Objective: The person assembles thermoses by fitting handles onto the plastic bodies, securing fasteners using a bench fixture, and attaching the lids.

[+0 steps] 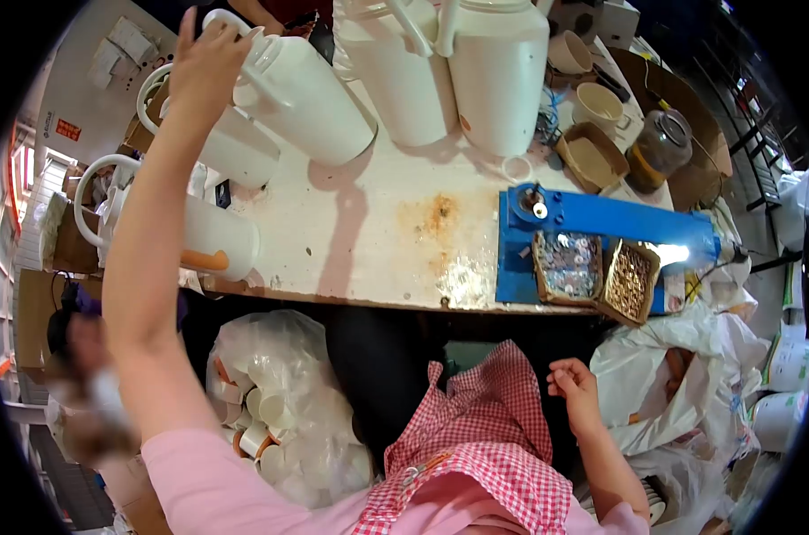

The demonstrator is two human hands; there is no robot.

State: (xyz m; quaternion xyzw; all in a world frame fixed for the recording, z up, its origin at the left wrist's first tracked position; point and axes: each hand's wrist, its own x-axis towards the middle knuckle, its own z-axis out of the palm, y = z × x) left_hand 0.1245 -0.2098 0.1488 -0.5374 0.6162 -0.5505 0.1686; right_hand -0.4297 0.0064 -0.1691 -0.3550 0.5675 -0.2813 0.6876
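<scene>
At the far left of the table, my left hand point(210, 67) is raised over a tilted white vacuum jug point(311, 102). Its fingers are bent round the jug's handle, with the index finger sticking up. Two more white jugs lean beside my left arm, a handled one point(235, 147) and a nearer one point(217, 236) with an orange mark. Above my lap, near the checked apron point(503, 392), my right hand point(574, 392) has its fingers curled in; whatever they hold, if anything, is hidden.
Two large white jugs point(498, 80) stand at the back. A blue bench press point(610, 218) with trays of small metal parts point(632, 281) sits at the right. Below are a plastic bag of white cup-like pieces point(275, 401) and white bags point(672, 374). A blurred person point(88, 383) is at left.
</scene>
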